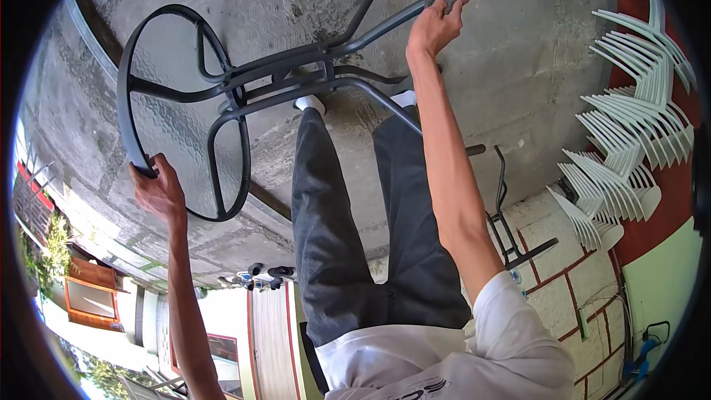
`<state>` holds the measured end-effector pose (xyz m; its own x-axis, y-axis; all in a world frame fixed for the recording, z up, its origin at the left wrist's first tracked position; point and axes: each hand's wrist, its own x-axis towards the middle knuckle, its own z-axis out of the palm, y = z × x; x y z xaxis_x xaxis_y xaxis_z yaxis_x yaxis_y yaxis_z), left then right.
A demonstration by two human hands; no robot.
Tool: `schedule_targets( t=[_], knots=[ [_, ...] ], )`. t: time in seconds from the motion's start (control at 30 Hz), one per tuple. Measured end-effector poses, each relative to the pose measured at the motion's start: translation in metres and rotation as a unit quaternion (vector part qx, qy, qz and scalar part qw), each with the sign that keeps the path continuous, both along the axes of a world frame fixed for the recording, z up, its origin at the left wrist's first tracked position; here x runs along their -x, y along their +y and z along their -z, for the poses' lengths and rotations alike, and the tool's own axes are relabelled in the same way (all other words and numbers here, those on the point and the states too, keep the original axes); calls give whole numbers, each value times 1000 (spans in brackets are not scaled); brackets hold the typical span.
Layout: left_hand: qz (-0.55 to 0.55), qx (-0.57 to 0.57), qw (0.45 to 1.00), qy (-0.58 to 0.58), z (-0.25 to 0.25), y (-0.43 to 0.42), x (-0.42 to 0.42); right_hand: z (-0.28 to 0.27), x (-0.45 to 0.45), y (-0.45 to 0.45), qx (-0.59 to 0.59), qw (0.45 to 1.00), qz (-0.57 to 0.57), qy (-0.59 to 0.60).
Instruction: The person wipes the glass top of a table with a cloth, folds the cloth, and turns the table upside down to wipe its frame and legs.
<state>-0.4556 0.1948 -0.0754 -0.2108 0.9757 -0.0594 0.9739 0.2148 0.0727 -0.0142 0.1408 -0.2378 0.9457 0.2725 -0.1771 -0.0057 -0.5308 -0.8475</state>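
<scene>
A round glass-topped table (176,92) with dark grey metal legs is tipped on its side in front of me. My left hand (159,187) is closed around the lower left part of the table's rim. On the right, my right hand (435,26) grips one of the table legs (385,27) near its curved end. Other legs spread beside it, and one passes in front of my trousers. The rippled glass shows the floor through it. Whether the table touches the floor I cannot tell.
Stacks of white plastic chairs (629,118) stand on the right by a red and green wall. Another dark metal frame (511,222) is on the floor behind my right arm. Several small dark items (259,274) lie past my left leg. My feet stand on grey concrete (503,81).
</scene>
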Motion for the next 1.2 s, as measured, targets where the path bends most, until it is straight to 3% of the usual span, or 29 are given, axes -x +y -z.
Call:
schedule_targets(
  t=[0.2,0.37,0.4,0.5,0.6,0.67,0.7,0.8,0.9,1.0,1.2],
  knots=[
    [-1,5,1000,26,-3,2,-7,27,82,-40,124,983,-59,119],
    [-4,-1,1000,22,-3,1,-7,58,129,-56,127,958,-9,256],
    [-4,-1,999,38,-2,2,-7,39,130,-48,148,940,-5,306],
    [-1,-13,1000,4,1,2,-4,71,143,-63,141,923,-69,352],
    [-20,4,1000,8,-2,1,-6,54,154,-70,135,933,-140,304],
    [-26,8,1000,11,-3,3,-6,13,150,-63,107,939,-215,244],
    [-21,4,1000,13,-2,3,-6,-5,148,-53,130,921,-243,273],
    [-31,26,999,-7,-6,3,-6,-1,151,-16,23,915,-402,28],
    [-53,40,997,-37,-6,6,-6,44,148,14,195,789,-579,-62],
    [-27,7,999,-40,-3,6,-3,85,149,37,400,578,-703,109],
    [-45,45,996,-67,-10,10,-5,85,177,61,493,479,-719,103]
  ],
)
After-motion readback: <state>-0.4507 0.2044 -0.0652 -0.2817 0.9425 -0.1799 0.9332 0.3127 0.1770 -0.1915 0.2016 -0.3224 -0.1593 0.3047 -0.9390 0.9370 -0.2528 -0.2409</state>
